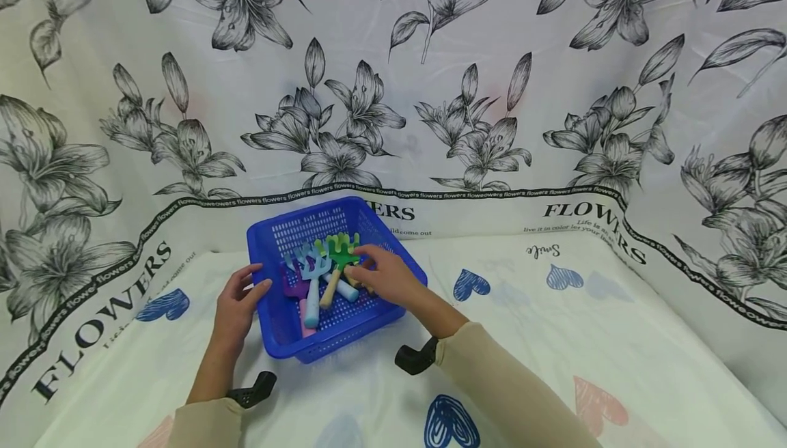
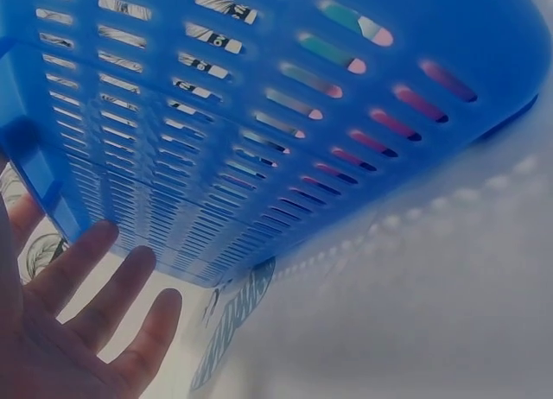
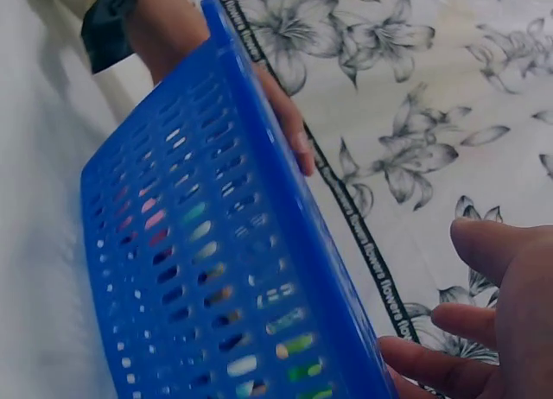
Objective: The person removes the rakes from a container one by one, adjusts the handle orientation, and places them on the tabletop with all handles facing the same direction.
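I see the blue basket (image 1: 270,339) on the heart-printed cloth (image 1: 522,345), with a light-blue fork (image 1: 313,298), a green fork (image 1: 341,255) and a purple fork (image 1: 296,289) among the toys inside. My left hand (image 1: 236,304) touches the basket's left rim, fingers spread wide. My right hand (image 1: 392,277) reaches over the right rim beside the green fork; whether its fingertips pinch anything, I can't tell.

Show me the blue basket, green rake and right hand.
Blue basket (image 1: 356,330), head view, on its near rim.
Green rake (image 1: 341,255), head view, on its pronged head.
Right hand (image 1: 390,276), head view, on its back.
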`<state>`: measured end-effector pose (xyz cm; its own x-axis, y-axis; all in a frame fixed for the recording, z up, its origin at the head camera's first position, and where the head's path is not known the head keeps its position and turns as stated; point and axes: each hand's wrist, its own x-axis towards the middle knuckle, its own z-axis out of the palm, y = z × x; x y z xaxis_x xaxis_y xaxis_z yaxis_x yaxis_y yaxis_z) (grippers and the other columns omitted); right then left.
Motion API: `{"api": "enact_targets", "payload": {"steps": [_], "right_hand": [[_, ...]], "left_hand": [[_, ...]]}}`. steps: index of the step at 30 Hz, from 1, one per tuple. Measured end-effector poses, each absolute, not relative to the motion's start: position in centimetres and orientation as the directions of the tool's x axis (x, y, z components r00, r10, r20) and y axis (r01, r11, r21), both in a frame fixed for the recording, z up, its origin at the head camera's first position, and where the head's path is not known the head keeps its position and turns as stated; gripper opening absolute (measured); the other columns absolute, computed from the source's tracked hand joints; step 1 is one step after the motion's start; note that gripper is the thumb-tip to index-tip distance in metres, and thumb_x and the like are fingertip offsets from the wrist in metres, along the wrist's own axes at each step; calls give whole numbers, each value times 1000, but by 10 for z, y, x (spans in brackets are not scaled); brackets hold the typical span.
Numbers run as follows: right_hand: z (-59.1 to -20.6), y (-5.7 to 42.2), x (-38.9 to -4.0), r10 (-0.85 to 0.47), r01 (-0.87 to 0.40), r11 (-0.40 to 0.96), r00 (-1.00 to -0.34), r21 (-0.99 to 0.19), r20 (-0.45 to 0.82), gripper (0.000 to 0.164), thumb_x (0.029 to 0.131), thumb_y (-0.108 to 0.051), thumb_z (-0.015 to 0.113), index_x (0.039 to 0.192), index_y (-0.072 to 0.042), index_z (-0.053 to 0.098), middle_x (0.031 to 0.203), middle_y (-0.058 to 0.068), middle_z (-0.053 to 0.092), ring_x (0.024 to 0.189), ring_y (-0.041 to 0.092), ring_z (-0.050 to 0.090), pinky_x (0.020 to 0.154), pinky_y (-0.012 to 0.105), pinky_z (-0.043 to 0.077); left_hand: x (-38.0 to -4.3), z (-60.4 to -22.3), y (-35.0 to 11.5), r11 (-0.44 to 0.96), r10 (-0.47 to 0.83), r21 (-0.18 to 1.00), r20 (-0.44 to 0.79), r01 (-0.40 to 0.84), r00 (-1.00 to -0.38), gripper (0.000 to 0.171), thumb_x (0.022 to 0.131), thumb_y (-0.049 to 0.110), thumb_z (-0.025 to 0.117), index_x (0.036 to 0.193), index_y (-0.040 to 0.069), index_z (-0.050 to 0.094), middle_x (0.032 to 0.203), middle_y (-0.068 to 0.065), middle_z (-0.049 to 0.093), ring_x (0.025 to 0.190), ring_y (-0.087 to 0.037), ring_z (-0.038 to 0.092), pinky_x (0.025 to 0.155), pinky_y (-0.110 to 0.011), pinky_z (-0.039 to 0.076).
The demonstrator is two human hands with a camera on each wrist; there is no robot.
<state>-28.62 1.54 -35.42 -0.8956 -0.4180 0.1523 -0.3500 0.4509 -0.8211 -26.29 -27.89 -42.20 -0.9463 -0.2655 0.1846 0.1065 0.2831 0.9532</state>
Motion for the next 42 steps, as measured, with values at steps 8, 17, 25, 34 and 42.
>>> {"api": "enact_targets", "payload": {"steps": [8, 17, 25, 34, 42], "right_hand": [[-355, -6, -292, -375, -328, 432, -913, -840, 163, 51, 95, -40, 62, 139, -18, 51, 108, 2, 63, 86, 17, 61, 70, 33, 51], [-354, -11, -303, -392, -340, 433, -905, -835, 165, 58, 94, -40, 63, 145, -22, 44, 116, 4, 63, 94, 16, 62, 76, 33, 52], [-356, -14, -306, -562, -385, 425, -822, -819, 95, 58, 96, -37, 61, 148, -21, 40, 104, 0, 63, 91, 24, 65, 68, 32, 51], [-362, -20, -312, -650, -350, 472, -758, -809, -51, 61, 96, -42, 59, 149, -21, 38, 106, 1, 63, 100, 30, 63, 78, 34, 52], [-362, -22, -313, -697, -348, 519, -701, -781, -150, 60, 97, -43, 58, 148, -16, 41, 110, 2, 64, 99, 28, 64, 84, 41, 52]], "left_hand": [[-263, -421, -278, 274, -259, 956, 178, 105, -949, 60, 97, 38, 59, 148, 16, 37, 151, -18, 34, 133, -40, 38, 104, -59, 35], [-268, -422, -280, 264, -240, 958, 175, 110, -955, 60, 97, 36, 58, 150, 18, 34, 153, -17, 31, 135, -39, 36, 105, -57, 34], [-264, -422, -282, 277, -222, 952, 192, 127, -956, 62, 97, 41, 56, 150, 18, 32, 152, -19, 31, 134, -41, 36, 104, -60, 33], [-265, -424, -282, 284, -214, 948, 206, 141, -955, 60, 99, 41, 54, 150, 17, 33, 150, -22, 33, 133, -42, 37, 105, -61, 32], [-262, -423, -278, 294, -204, 945, 211, 146, -956, 58, 100, 42, 51, 149, 17, 32, 147, -23, 37, 130, -44, 40, 104, -61, 34]]}}
